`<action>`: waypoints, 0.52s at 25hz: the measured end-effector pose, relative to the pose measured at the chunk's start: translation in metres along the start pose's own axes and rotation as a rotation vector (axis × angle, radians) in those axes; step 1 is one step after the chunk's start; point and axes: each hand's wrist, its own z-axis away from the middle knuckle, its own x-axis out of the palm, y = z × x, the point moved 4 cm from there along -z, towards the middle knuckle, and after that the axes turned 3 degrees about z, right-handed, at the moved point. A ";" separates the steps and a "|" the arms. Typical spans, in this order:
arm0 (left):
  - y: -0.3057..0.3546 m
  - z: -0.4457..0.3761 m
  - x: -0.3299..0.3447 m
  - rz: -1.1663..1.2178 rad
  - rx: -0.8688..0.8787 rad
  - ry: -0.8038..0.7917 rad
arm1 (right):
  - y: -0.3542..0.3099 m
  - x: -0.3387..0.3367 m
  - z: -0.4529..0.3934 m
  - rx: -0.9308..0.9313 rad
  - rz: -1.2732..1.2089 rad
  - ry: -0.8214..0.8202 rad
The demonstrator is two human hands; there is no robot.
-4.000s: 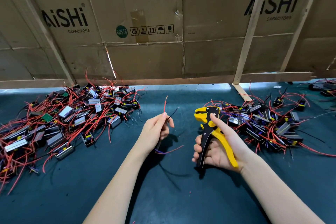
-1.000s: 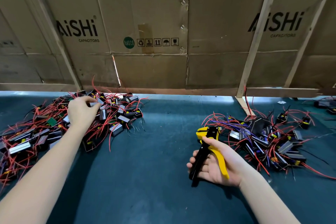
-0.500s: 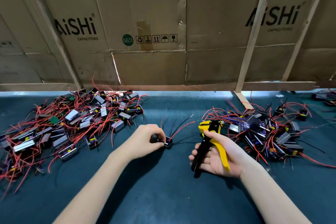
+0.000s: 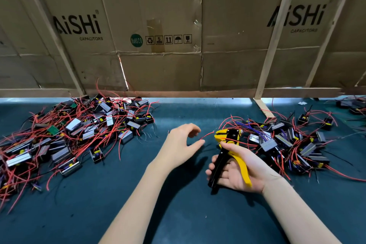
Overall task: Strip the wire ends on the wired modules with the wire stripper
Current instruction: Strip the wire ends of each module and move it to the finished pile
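My left hand [image 4: 179, 145], fingers loosely curled and holding nothing I can see, hovers just left of a red wire [image 4: 207, 135] slanting toward the wire stripper [image 4: 227, 151]. My right hand [image 4: 238, 170] grips the stripper mid-desk, head pointing at the desk's far edge

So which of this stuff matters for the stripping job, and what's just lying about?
In the job:
- wire stripper, in the right hand
- red wire by the left hand
- module piles, left and right

Lying about:
- cardboard boxes
- wooden slats
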 end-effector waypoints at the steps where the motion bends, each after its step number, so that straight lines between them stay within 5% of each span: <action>1: -0.003 0.003 0.006 0.009 -0.006 -0.006 | 0.000 0.000 0.001 -0.004 0.004 -0.011; 6: -0.010 0.014 0.012 -0.003 -0.040 0.065 | -0.008 -0.002 0.000 -0.116 -0.084 0.020; 9: -0.012 0.017 0.010 -0.025 -0.071 0.111 | -0.017 -0.010 -0.003 -0.307 -0.350 0.060; 13: -0.017 0.018 0.005 -0.036 -0.208 0.199 | -0.019 -0.004 0.001 -0.357 -0.393 -0.050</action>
